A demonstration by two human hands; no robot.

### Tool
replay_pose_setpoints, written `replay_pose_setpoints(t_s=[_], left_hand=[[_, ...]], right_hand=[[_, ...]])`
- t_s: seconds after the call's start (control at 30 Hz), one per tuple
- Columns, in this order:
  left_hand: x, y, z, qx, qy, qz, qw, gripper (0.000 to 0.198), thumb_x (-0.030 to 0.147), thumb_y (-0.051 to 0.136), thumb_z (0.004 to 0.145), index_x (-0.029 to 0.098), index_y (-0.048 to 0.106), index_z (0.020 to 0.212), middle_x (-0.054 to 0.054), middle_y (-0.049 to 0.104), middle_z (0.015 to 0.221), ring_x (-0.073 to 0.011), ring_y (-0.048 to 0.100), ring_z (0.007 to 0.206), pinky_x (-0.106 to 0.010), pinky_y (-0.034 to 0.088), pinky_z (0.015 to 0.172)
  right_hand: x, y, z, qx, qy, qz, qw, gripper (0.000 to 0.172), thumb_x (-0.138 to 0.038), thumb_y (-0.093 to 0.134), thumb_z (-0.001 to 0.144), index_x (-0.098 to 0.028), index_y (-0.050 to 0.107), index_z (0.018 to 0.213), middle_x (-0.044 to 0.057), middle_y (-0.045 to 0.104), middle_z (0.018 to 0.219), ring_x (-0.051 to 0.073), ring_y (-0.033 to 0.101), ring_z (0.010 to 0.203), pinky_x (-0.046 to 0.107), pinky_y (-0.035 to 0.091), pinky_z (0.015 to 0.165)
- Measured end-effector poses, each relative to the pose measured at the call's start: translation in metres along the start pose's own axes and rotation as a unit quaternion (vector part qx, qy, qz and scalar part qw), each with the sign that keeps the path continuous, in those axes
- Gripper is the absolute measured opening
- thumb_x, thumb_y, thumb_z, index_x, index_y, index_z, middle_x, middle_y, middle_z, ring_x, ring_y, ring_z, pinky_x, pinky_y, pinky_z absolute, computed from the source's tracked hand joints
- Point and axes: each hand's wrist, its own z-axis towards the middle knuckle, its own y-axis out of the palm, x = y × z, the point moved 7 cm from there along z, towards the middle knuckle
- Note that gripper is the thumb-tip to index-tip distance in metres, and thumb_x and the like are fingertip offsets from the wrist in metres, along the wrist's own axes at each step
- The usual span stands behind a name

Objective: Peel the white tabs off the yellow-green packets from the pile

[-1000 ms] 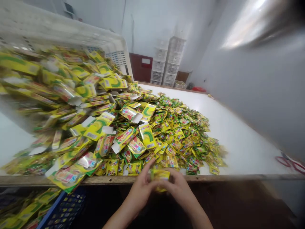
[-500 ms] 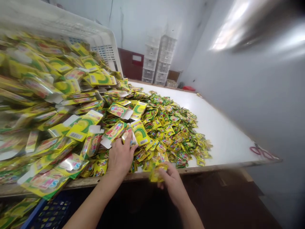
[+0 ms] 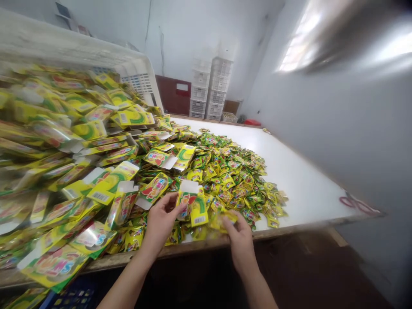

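Note:
My left hand [image 3: 162, 221] is closed on a small yellow and green candy box [image 3: 187, 199] with its white flap standing up. Against that box's right side rests another yellow box [image 3: 199, 210] with a barcode. My right hand [image 3: 238, 231] pinches a yellow candy packet [image 3: 227, 219], slightly blurred, just above the table's front edge. Behind both hands spreads a heap of small yellow-green packets [image 3: 231, 171]. Several more boxes, some with flaps open, lie left of my left hand, among them a box [image 3: 156, 189] with a fruit print.
A white crate [image 3: 144, 77] lies tipped at the left, boxes spilling from it onto the white table [image 3: 299, 184]. Red-handled scissors [image 3: 358, 205] lie at the right corner. Below the left edge is a blue basket [image 3: 72, 296]. Stacked crates [image 3: 219, 86] stand at the back.
My left hand has taken hold of a box and lifted it, flap upward, from the pile. My right hand has moved up and slightly right with the packet. The view has shifted slightly.

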Motion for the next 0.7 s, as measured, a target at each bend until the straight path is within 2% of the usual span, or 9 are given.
replay_pose_setpoints(t_s=[0.07,0.13,0.2,0.27,0.43,0.53,0.6,0.63,0.7], left_hand=[[0.001,0.005,-0.020,-0.056,-0.002,0.024,0.998,0.039,0.038,0.077,0.071,0.017,0.070,0.104,-0.007,0.075,0.098,-0.0243,0.069,0.089,-0.034,0.055,0.080],[0.002,0.008,-0.040,-0.091,-0.002,0.051,0.995,0.036,0.038,0.075,0.074,0.020,0.070,0.105,-0.005,0.075,0.099,-0.0243,0.069,0.090,-0.032,0.054,0.079],[0.001,0.007,-0.056,-0.100,-0.009,0.052,0.994,0.034,0.038,0.072,0.078,0.022,0.068,0.107,-0.005,0.073,0.103,-0.0242,0.067,0.095,-0.031,0.053,0.081],[-0.004,0.005,-0.067,-0.102,-0.033,0.035,0.994,0.031,0.038,0.068,0.081,0.022,0.066,0.108,-0.005,0.072,0.104,-0.0239,0.066,0.097,-0.030,0.052,0.081],[-0.020,0.007,-0.092,-0.132,-0.087,0.012,0.987,0.023,0.036,0.066,0.084,0.020,0.066,0.101,-0.004,0.071,0.095,-0.0229,0.065,0.091,-0.030,0.050,0.079],[-0.024,0.015,-0.117,-0.171,-0.097,0.011,0.980,0.018,0.033,0.065,0.086,0.021,0.066,0.099,-0.003,0.071,0.095,-0.0223,0.065,0.091,-0.029,0.048,0.082],[-0.028,0.022,-0.136,-0.207,-0.124,-0.042,0.970,0.016,0.032,0.066,0.085,0.022,0.066,0.098,-0.004,0.072,0.096,-0.0230,0.065,0.094,-0.030,0.048,0.083],[-0.030,0.026,-0.145,-0.226,-0.150,-0.088,0.958,0.019,0.032,0.068,0.084,0.022,0.065,0.099,-0.004,0.072,0.098,-0.0236,0.065,0.095,-0.032,0.049,0.084],[-0.033,0.031,-0.162,-0.260,-0.209,-0.177,0.926,0.028,0.033,0.071,0.081,0.022,0.065,0.106,-0.005,0.073,0.104,-0.0250,0.066,0.097,-0.035,0.049,0.088]], right_hand=[[-0.030,0.008,0.008,0.005,-0.055,-0.016,0.998,0.037,-0.044,0.072,0.081,-0.020,0.060,0.106,-0.001,0.063,0.075,0.012,0.057,0.052,0.022,0.044,0.046],[-0.058,0.023,0.011,-0.031,-0.125,-0.084,0.988,0.030,-0.041,0.069,0.084,-0.021,0.063,0.105,0.001,0.066,0.083,0.014,0.060,0.061,0.025,0.048,0.054],[-0.077,0.040,0.007,-0.085,-0.200,-0.182,0.959,0.019,-0.034,0.067,0.086,-0.022,0.068,0.100,0.003,0.066,0.089,0.017,0.062,0.074,0.028,0.050,0.066],[-0.083,0.053,-0.002,-0.132,-0.246,-0.267,0.923,0.012,-0.027,0.065,0.086,-0.022,0.070,0.096,0.004,0.066,0.091,0.018,0.060,0.083,0.029,0.047,0.076],[-0.064,0.061,-0.014,-0.228,-0.186,-0.427,0.855,0.013,-0.013,0.062,0.082,-0.021,0.071,0.084,0.001,0.065,0.081,0.016,0.058,0.079,0.025,0.042,0.073],[-0.055,0.066,-0.024,-0.329,-0.146,-0.482,0.799,0.015,-0.008,0.063,0.076,-0.021,0.071,0.078,0.000,0.065,0.078,0.016,0.058,0.077,0.024,0.041,0.072],[-0.053,0.067,-0.033,-0.388,-0.129,-0.486,0.773,0.015,-0.009,0.065,0.074,-0.021,0.072,0.081,0.000,0.066,0.081,0.016,0.060,0.080,0.024,0.042,0.075],[-0.053,0.067,-0.038,-0.407,-0.120,-0.477,0.770,0.018,-0.011,0.067,0.074,-0.022,0.072,0.089,0.001,0.067,0.086,0.017,0.060,0.083,0.025,0.042,0.077],[-0.048,0.065,-0.046,-0.425,-0.079,-0.438,0.788,0.029,-0.014,0.067,0.078,-0.023,0.068,0.106,0.001,0.068,0.091,0.016,0.062,0.082,0.025,0.044,0.076]])
